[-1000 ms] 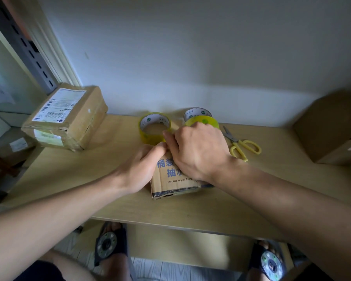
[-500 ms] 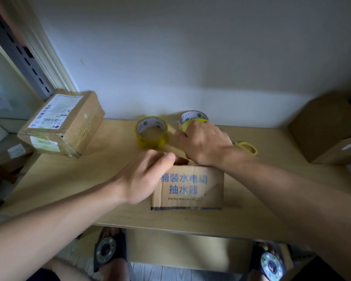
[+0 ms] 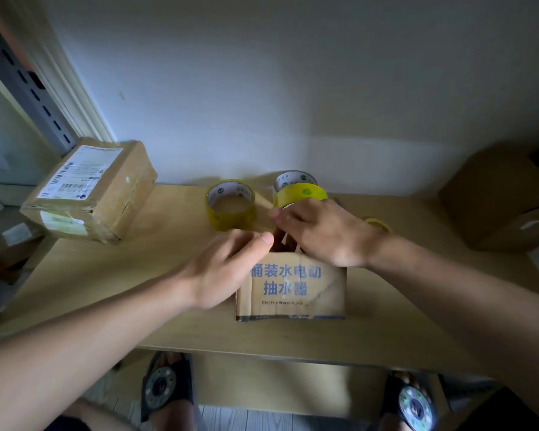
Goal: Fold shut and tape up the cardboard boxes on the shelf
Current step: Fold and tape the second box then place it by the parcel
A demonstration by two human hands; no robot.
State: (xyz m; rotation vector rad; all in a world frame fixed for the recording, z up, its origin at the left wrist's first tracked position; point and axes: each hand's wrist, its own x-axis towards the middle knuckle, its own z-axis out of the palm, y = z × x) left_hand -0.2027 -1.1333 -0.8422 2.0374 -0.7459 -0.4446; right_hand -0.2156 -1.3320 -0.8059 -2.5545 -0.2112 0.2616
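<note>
Box [image 3: 296, 287], small printed cardboard carton, sits near front edge of desk [image 3: 156, 293], top not yet taped. My left hand [image 3: 227, 269] rests on its top left corner, fingers loosely curled; whether it pinches a flap, cannot tell. My right hand [image 3: 321, 231] reaches over top rear, fingers bent down onto flaps, grip hidden. Tape rolls [image 3: 231, 200] just behind. I judge box light, thin-walled, easily dented; flaps springy. Best hold: press flaps flat near centre seam, steady a side wall.
</note>
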